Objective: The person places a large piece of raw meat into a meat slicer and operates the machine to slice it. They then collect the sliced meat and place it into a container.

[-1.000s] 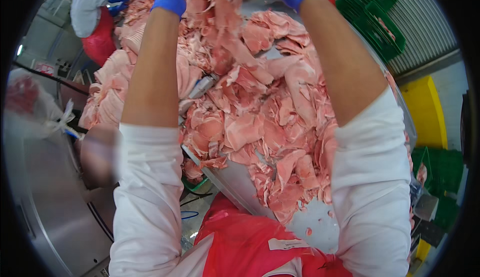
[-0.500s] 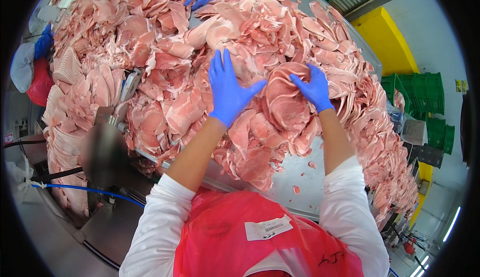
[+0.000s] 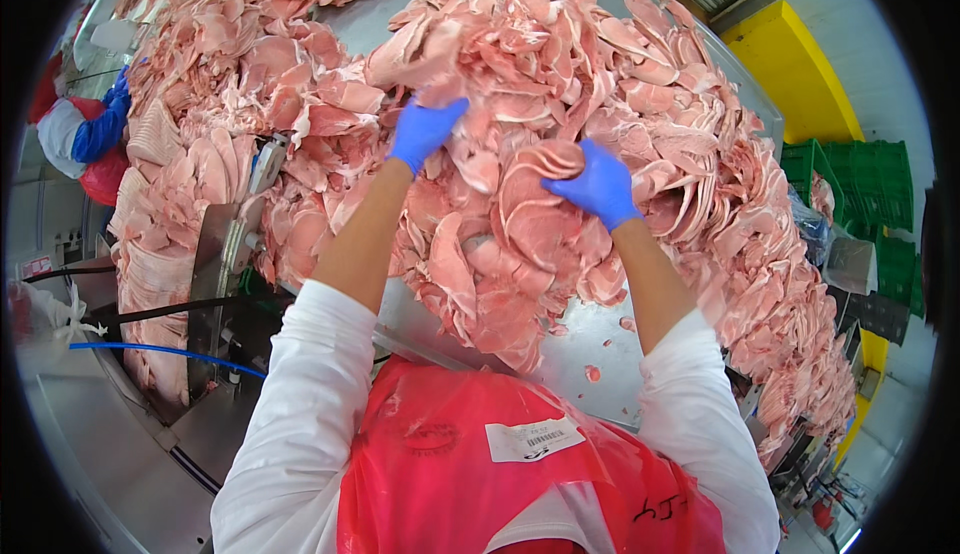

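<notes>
A worker in a red apron (image 3: pixel 430 474) bends over a metal table (image 3: pixel 600 339) heaped with slices (image 3: pixel 300 134) of pink meat, and the stack (image 3: pixel 535 214) in play sits right of centre on the near part of the heap. The right hand (image 3: pixel 600 186), gloved in blue, grips the stack at its upper right side, thumb laid across the slices; its other fingers are partly hidden. The stack's long axis runs away from the worker: the folded, layered end points to the far side, leaning slightly right, and the broad, flat end points back toward the apron. The left hand (image 3: pixel 424 134), also gloved, is bent among the slices to the left and beyond, fingertips aimed right; the meat there is blurred, and I cannot tell whether it holds any.

Half a second earlier, the left hand is spread wide, fingers pointing away from the worker; now it is turned inward and curled. The stack, rounder then, looks longer now and its layered end stands out. At the table's far side, a strip of bare metal shows where another person's blue glove rested. At far left, a co-worker (image 3: pixel 75 139) in blue gloves is more fully in view.
</notes>
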`<action>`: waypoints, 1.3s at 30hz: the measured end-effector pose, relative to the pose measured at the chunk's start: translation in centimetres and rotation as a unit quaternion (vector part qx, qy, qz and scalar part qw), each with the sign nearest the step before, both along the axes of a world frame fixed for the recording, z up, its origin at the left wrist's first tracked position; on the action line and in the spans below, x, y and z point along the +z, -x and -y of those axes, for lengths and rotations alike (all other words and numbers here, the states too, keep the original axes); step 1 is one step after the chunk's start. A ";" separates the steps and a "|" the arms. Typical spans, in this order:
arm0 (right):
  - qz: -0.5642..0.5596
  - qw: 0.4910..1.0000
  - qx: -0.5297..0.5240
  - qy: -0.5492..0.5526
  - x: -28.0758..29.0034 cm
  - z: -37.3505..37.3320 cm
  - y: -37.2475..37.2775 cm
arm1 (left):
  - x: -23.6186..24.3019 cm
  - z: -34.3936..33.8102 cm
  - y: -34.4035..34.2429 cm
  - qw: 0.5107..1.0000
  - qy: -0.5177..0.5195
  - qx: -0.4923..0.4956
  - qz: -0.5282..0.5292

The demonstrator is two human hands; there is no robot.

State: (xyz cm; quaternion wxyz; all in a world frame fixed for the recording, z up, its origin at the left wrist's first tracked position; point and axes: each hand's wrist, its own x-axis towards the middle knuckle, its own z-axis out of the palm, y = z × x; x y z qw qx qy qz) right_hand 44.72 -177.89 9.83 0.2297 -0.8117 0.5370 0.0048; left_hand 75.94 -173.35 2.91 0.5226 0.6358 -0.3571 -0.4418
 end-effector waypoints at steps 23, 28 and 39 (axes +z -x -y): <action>0.571 0.771 -0.240 -0.148 14.8 -6.9 -5.1 | 21.3 -14.6 -16.5 0.905 0.291 0.155 0.269; 0.617 0.755 -0.115 -0.191 19.7 -1.4 -25.9 | 26.2 -12.9 -35.6 0.889 0.231 0.258 0.300; 0.451 0.819 0.308 -0.174 24.0 5.9 -35.8 | 20.8 -10.3 -28.2 0.914 0.254 0.178 0.261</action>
